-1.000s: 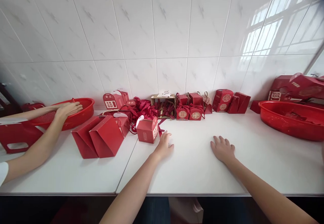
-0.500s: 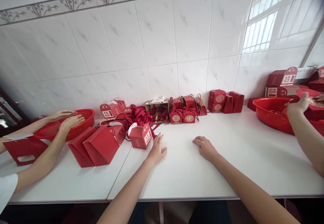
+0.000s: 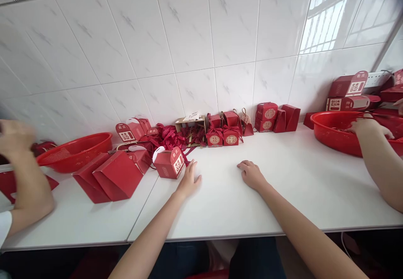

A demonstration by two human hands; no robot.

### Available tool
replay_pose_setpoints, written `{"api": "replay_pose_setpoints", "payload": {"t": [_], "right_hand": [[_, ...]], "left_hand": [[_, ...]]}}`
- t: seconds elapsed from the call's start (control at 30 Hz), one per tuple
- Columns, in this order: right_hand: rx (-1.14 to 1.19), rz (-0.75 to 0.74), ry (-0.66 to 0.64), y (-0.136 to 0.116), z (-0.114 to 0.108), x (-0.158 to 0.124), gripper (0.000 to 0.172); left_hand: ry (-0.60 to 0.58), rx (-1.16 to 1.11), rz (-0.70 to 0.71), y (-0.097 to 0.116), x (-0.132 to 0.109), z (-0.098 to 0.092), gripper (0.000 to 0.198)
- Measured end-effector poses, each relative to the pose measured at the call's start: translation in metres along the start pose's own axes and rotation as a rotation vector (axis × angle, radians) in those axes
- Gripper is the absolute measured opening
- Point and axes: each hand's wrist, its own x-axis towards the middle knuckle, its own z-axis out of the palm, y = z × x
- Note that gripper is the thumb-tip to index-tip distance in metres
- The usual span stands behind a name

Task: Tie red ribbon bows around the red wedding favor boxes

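My left hand (image 3: pixel 189 182) rests on its edge on the white table (image 3: pixel 217 207), fingers stretched forward and holding nothing. Just beside its fingertips stands a small red gift box (image 3: pixel 169 163) with a white-and-red label and a rounded handle flap. My right hand (image 3: pixel 251 174) lies on the tabletop to the right, palm down, fingers loosely extended with nothing in them. Beyond both hands, small red boxes with gold round emblems (image 3: pixel 231 136) stand in a group, next to a heap of dark red ribbons (image 3: pixel 171 137) and an open carton (image 3: pixel 190 123).
Red plastic basins stand at left (image 3: pixel 78 148) and right (image 3: pixel 336 138). A co-worker's hand (image 3: pixel 367 127) reaches into the right one; another co-worker's arm (image 3: pixel 28 182) is at far left. Tall red boxes (image 3: pixel 119 176) stand left, stacked boxes (image 3: pixel 267 117) by the tiled wall.
The left co-worker's hands have left the basin and lifted, blurred. The right co-worker's hand has lowered into the other basin. My hands stay put; the view has shifted slightly.
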Motion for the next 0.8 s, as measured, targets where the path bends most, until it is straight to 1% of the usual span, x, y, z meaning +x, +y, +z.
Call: {"api": "replay_pose_setpoints", "payload": {"t": [0.13, 0.3, 0.43, 0.53, 0.63, 0.7, 0.8], "right_hand": [[0.007, -0.001, -0.006, 0.001, 0.0, -0.001, 0.045], [0.022, 0.001, -0.011, 0.001, -0.002, -0.002, 0.045], [0.023, 0.008, 0.002, -0.002, -0.002, 0.0, 0.044], [0.006, 0.017, 0.011, -0.004, 0.0, 0.001, 0.042], [-0.012, 0.021, 0.015, -0.005, 0.002, 0.002, 0.043], [-0.021, 0.024, 0.013, -0.007, 0.003, 0.002, 0.044], [-0.035, 0.04, 0.017, -0.01, 0.006, 0.001, 0.044]], "left_hand": [[0.0, -0.054, -0.019, 0.0, -0.001, 0.0, 0.052], [0.008, -0.12, -0.058, 0.006, -0.001, -0.003, 0.045], [0.033, -0.205, -0.085, 0.009, -0.001, -0.009, 0.041], [0.074, -0.291, -0.123, 0.007, -0.001, -0.015, 0.039], [0.091, -0.357, -0.153, 0.005, -0.004, -0.021, 0.038], [0.085, -0.369, -0.152, 0.006, -0.008, -0.025, 0.037], [0.046, -0.362, -0.11, 0.011, -0.015, -0.03, 0.037]]}}
